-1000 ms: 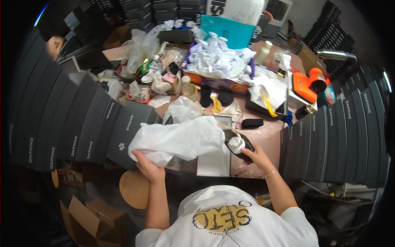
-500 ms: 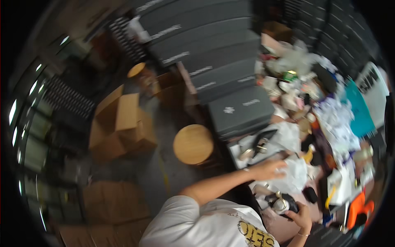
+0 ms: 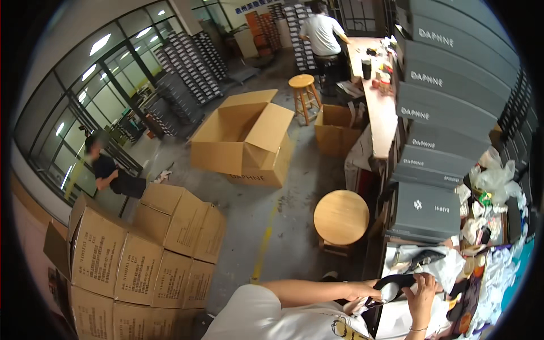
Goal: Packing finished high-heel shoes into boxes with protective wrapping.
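Here, lower right of frame: my left hand (image 3: 362,292) and right hand (image 3: 420,296) both grasp the black leather shoe (image 3: 396,281); best kept level, white tissue paper (image 3: 450,266) nearby.

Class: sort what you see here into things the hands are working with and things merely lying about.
In use: left hand, right hand, black shoe, white paper.
Lying about: round stool, grey boxes, open carton, stacked cartons.

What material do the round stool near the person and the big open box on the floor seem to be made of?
Round stool: apparently pale wood, smooth matte top with faint grain. Open box: brown corrugated cardboard, dull finish, with folded flaps standing up.
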`<state>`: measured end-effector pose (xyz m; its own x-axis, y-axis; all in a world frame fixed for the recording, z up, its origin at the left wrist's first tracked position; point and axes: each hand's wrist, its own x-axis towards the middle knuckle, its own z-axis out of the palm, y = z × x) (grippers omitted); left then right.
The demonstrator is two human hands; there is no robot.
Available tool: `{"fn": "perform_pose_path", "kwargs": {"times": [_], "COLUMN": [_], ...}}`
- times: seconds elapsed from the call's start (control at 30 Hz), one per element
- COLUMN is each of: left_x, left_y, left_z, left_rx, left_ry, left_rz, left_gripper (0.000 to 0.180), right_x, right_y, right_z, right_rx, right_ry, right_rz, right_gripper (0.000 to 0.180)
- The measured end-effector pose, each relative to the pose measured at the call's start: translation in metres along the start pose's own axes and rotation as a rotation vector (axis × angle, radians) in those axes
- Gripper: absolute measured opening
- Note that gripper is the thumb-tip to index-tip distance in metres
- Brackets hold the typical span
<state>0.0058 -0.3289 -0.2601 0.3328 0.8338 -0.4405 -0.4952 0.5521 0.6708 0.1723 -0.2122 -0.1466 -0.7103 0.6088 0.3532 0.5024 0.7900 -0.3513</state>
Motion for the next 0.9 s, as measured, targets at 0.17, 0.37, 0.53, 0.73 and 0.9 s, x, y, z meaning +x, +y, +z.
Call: {"fn": "perform_pose_path", "kwargs": {"times": [0.17, 0.37, 0.53, 0.73, 0.9], "left_x": [-0.020, -0.030, -0.021, -0.059, -0.193], "left_y": [0.017, 0.005, 0.014, 0.027, 0.076], "left_z": [-0.010, -0.002, 0.019, -0.023, -0.184], "left_rx": [-0.337, -0.269, -0.169, -0.253, -0.688], "left_ry": [0.061, 0.121, 0.218, 0.690, 1.045], "left_rz": [0.039, 0.029, 0.141, 0.158, 0.884], "left_gripper": [0.068, 0.066, 0.060, 0.044, 0.021], "right_x": [0.011, -0.006, -0.056, -0.151, -0.228], "right_y": [-0.027, -0.029, 0.032, 0.122, 0.138], "right_z": [0.047, 0.073, 0.086, 0.008, 0.075], "right_rx": [0.328, 0.234, 0.712, 0.227, -0.073], "right_ry": [-0.192, -0.374, 0.142, -0.073, -0.333], "right_rz": [0.062, 0.099, 0.465, 0.806, 0.793], "right_gripper": [0.028, 0.045, 0.042, 0.037, 0.045]}}
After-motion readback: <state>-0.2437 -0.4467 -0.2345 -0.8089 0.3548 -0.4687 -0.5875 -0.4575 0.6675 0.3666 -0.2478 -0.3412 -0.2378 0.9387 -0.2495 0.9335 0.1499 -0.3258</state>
